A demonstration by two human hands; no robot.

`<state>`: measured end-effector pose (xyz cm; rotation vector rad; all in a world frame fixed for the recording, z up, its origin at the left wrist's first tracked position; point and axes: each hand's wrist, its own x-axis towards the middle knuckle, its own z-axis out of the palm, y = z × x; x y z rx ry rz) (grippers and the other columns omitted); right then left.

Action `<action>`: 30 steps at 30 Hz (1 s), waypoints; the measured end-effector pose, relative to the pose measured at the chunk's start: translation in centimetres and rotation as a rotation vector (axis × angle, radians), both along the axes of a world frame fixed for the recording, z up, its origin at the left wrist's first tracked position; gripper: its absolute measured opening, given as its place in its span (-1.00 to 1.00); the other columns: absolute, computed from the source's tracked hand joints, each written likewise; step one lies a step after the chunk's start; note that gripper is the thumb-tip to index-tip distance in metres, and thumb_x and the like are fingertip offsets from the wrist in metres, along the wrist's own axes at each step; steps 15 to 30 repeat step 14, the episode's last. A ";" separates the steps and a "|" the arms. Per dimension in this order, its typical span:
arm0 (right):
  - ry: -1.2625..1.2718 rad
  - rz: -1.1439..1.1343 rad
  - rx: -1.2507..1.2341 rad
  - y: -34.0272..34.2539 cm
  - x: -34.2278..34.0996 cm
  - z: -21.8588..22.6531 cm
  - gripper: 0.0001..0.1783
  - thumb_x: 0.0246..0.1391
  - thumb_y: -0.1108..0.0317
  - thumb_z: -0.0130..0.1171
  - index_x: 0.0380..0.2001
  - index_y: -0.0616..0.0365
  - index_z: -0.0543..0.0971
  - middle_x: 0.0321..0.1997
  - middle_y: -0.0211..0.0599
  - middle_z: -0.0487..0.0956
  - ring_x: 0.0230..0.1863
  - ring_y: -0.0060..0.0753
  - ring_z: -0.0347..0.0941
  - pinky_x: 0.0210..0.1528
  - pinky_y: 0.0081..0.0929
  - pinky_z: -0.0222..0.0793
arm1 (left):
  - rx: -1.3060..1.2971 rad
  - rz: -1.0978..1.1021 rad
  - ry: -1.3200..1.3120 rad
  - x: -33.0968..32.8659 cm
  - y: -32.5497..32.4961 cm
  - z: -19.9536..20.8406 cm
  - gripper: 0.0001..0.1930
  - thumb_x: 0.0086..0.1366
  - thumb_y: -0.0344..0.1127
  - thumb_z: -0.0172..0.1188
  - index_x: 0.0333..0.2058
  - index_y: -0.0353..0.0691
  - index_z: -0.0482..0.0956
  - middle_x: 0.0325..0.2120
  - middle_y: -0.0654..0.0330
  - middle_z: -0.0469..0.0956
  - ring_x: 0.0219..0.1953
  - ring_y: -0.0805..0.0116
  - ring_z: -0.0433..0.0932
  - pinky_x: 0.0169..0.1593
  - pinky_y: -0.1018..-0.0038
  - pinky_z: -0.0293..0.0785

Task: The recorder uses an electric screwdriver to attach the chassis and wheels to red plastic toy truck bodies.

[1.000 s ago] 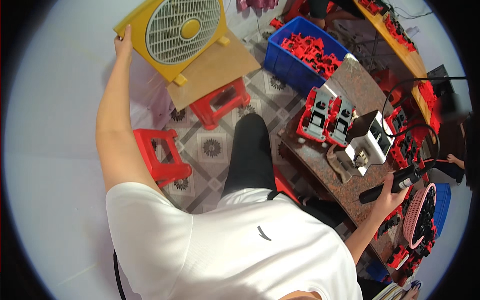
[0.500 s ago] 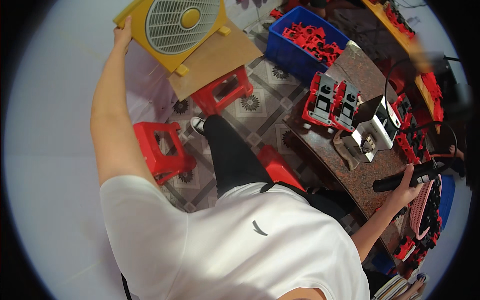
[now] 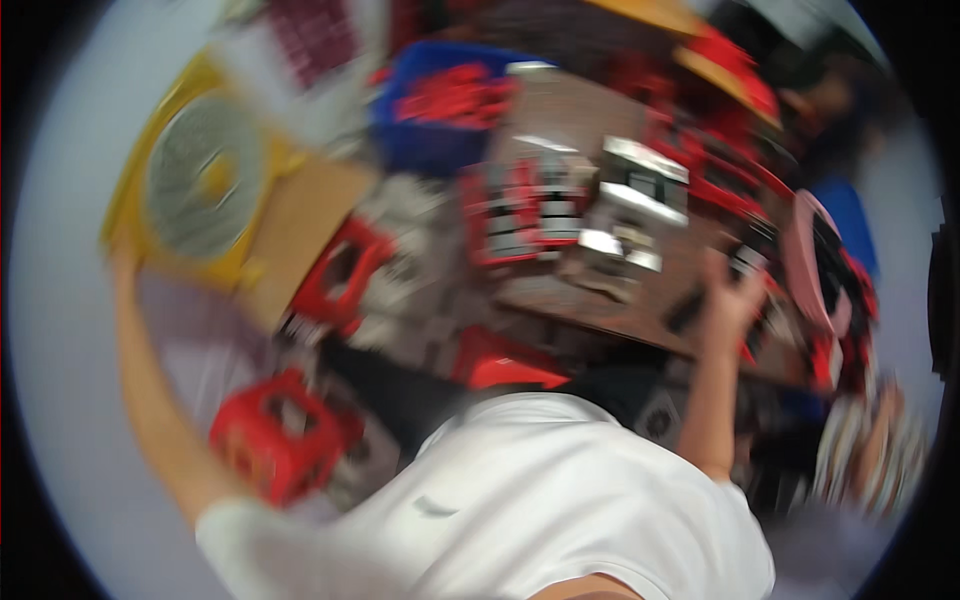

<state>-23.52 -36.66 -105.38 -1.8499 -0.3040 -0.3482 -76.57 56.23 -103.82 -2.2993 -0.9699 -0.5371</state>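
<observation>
Motion blurs the whole view. At the left, my left hand [image 3: 123, 262] is closed on the lower left edge of a yellow box fan [image 3: 190, 185] with a round grey grille. The fan stands on a brown board [image 3: 305, 215] over a red stool. My right hand [image 3: 735, 300], above the dark table [image 3: 625, 315] at the right, is around a black electric screwdriver [image 3: 686, 312]; the fingers partly hide it and blur softens their outline. To its left are a shiny metal fixture [image 3: 632, 215] and red-and-grey toy-like assemblies [image 3: 520, 215].
A blue bin [image 3: 420, 145] of red parts stands beyond the table. Red stools [image 3: 280, 435] are near my legs. On the right are a pink basket [image 3: 808, 265] with black parts and a person in a striped garment [image 3: 870, 455]; another blurred person is at the far right.
The view has swung, so the surroundings sit differently in it. My left hand remains at the fan's edge. My right hand and the screwdriver appear farther forward over the table.
</observation>
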 end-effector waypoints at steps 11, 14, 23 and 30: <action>-0.160 -0.055 -0.033 -0.7 -4.9 0.9 -0.68 -0.07 0.33 0.31 -0.30 0.20 0.42 -0.42 -0.37 0.48 -0.36 -0.55 0.38 -0.27 -0.51 0.33 | -1.261 -0.196 -0.879 11.6 -12.0 -3.2 -0.35 0.29 0.13 -0.06 0.22 -0.15 0.19 0.18 0.17 0.24 0.20 0.26 0.23 0.22 0.37 0.15; 0.207 0.440 0.374 4.1 -5.9 -0.4 -0.56 -0.02 0.26 0.28 -0.09 0.23 0.45 -0.23 -0.29 0.50 -0.17 -0.42 0.43 -0.03 -0.38 0.34 | -1.208 -0.201 -0.963 3.3 -6.9 -2.3 -0.34 0.26 0.10 0.02 0.22 -0.16 0.19 0.20 0.15 0.22 0.22 0.26 0.20 0.24 0.27 0.12; 0.207 0.440 0.374 4.1 -5.9 -0.4 -0.56 -0.02 0.26 0.28 -0.09 0.23 0.45 -0.23 -0.29 0.50 -0.17 -0.42 0.43 -0.03 -0.38 0.34 | -1.208 -0.201 -0.963 3.3 -6.9 -2.3 -0.34 0.26 0.10 0.02 0.22 -0.16 0.19 0.20 0.15 0.22 0.22 0.26 0.20 0.24 0.27 0.12; 0.207 0.440 0.374 4.1 -5.9 -0.4 -0.56 -0.02 0.26 0.28 -0.09 0.23 0.45 -0.23 -0.29 0.50 -0.17 -0.42 0.43 -0.03 -0.38 0.34 | -1.208 -0.201 -0.963 3.3 -6.9 -2.3 -0.34 0.26 0.10 0.02 0.22 -0.16 0.19 0.20 0.15 0.22 0.22 0.26 0.20 0.24 0.27 0.12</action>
